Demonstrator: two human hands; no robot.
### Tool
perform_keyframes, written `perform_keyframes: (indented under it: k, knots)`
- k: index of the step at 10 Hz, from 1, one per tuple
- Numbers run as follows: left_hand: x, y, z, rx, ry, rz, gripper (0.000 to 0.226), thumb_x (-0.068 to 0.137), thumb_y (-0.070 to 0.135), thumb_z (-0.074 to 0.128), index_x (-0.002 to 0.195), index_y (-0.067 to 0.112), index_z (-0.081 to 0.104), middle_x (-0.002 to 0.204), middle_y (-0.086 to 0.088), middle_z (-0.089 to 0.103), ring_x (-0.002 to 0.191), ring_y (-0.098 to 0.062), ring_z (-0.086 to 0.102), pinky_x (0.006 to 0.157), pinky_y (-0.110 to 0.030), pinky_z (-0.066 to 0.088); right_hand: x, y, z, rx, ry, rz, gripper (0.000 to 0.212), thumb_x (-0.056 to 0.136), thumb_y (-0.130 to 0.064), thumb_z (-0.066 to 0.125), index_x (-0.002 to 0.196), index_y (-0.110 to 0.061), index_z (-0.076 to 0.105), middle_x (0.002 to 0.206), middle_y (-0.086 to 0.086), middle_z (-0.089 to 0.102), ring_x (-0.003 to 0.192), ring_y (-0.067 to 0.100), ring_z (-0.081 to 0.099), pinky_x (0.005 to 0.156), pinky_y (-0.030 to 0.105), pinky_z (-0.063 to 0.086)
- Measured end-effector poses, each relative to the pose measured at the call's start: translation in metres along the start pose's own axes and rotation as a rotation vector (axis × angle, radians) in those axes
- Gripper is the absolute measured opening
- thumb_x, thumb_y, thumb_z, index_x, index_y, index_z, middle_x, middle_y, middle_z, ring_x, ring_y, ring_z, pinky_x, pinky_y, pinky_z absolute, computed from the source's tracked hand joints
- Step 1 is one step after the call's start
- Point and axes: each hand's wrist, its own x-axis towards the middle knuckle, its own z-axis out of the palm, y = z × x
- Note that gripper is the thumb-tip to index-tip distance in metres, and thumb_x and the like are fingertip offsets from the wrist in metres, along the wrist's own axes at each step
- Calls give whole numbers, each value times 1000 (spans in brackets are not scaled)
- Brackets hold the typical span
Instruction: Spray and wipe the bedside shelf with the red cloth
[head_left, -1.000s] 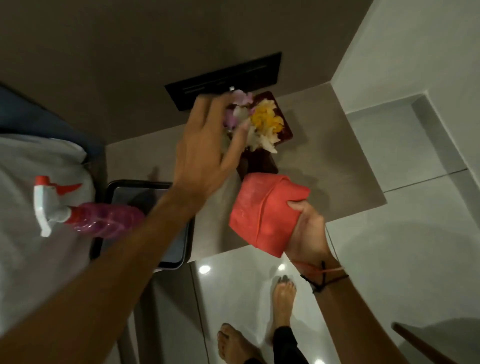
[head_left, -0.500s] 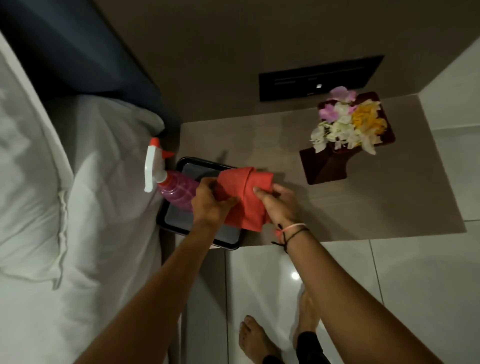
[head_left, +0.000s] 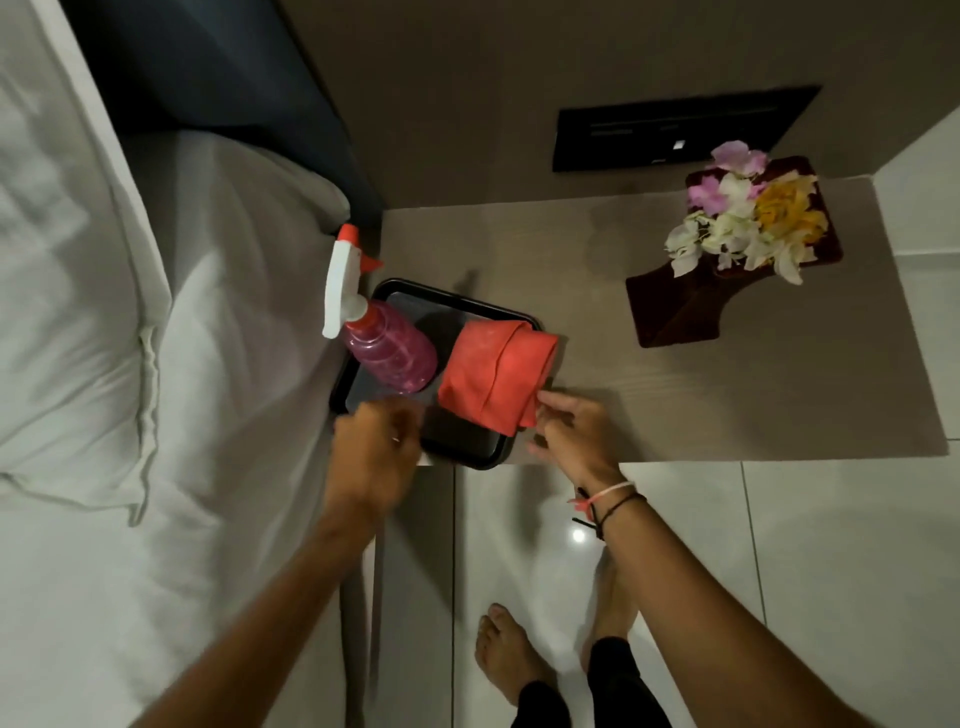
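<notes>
The red cloth (head_left: 493, 376) lies folded on the black tray (head_left: 493, 460), overlapping its right rim. The tray sits at the left end of the beige bedside shelf (head_left: 727, 395). A pink spray bottle (head_left: 387, 351) with a white and red trigger head lies on the tray's left side, its head leaning over the bed. My right hand (head_left: 576, 441) has its fingertips on the cloth's near right corner. My left hand (head_left: 376, 449) is blurred and hovers over the tray's near left corner, holding nothing.
A dark wooden vase with white, yellow and pink flowers (head_left: 748, 228) stands at the shelf's far right. A black wall panel (head_left: 680, 127) is above the shelf. The white bed (head_left: 156, 364) borders the shelf on the left. My bare feet (head_left: 509, 654) stand on glossy tiles.
Both hands brought the cloth down onto the tray beside the bottle. My left hand has let go and drawn back towards me. My view has swung left and down.
</notes>
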Motion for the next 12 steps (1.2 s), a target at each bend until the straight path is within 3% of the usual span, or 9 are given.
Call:
perform_keyframes:
  k: [1, 2, 3, 4, 5, 7, 8, 9, 12]
  knots:
    - [28, -27, -27, -34, 80, -130, 30, 89, -8, 58, 112, 5, 72, 106, -14, 75, 94, -26, 72, 82, -27, 52, -1, 5, 18, -54, -18, -61, 42, 96, 11, 50, 138, 5, 56, 131, 20, 66, 114, 26, 66, 104, 39, 53]
    - [60, -27, -29, -42, 61, -172, 45, 91, -9, 53, 133, 4, 61, 126, -17, 68, 117, -34, 65, 90, -28, 47, 5, 5, 18, -91, 69, -141, 37, 93, 7, 59, 131, 5, 62, 126, 21, 69, 108, 20, 65, 91, 21, 56]
    - [88, -31, -23, 24, -24, -200, 45, 93, -4, 51, 138, 2, 54, 135, -22, 62, 125, -39, 58, 101, -38, 47, 10, 7, 24, -63, 169, -134, 30, 88, 1, 71, 117, 3, 68, 109, 22, 75, 99, 32, 72, 91, 41, 60]
    - [105, -36, -16, 40, -93, -241, 39, 95, 0, 51, 134, 0, 55, 132, -25, 62, 124, -42, 57, 103, -43, 47, 16, 8, 32, -91, 233, -153, 25, 82, -1, 77, 106, -1, 69, 93, 11, 73, 92, 32, 73, 86, 42, 60]
    - [112, -38, -12, 35, -69, -239, 34, 97, 3, 53, 130, -1, 58, 130, -26, 64, 121, -43, 59, 102, -46, 49, 23, 9, 38, -99, 286, -169, 26, 79, 2, 79, 104, 0, 69, 91, 9, 71, 87, 26, 71, 74, 24, 57]
    - [100, -36, 1, 4, -16, -307, 39, 95, 2, 52, 134, 0, 57, 135, -27, 60, 127, -45, 56, 107, -45, 48, 43, -5, 26, -130, 389, -209, 34, 81, 6, 76, 115, 5, 70, 107, 22, 76, 90, 20, 70, 87, 30, 59]
    - [90, -28, 10, -73, -1, -290, 38, 94, -2, 52, 131, 1, 62, 128, -27, 66, 122, -45, 61, 102, -42, 51, 58, -20, 14, -230, 402, -265, 33, 83, 8, 73, 116, 7, 70, 114, 22, 75, 101, 26, 72, 86, 21, 52]
    - [82, -23, 19, -147, -1, -298, 38, 94, -3, 54, 130, 2, 62, 125, -26, 68, 119, -43, 64, 102, -44, 53, 68, -27, 6, -369, 389, -283, 31, 84, 4, 73, 115, 3, 72, 117, 19, 75, 107, 32, 72, 91, 25, 51]
    - [41, -15, -35, -42, -54, -186, 72, 99, 3, 52, 162, 12, 18, 157, -22, 42, 142, -39, 46, 122, -46, 36, 7, -60, -22, -863, 197, -337, 53, 97, -15, 54, 149, -15, 41, 138, 21, 60, 121, 44, 60, 97, 46, 52]
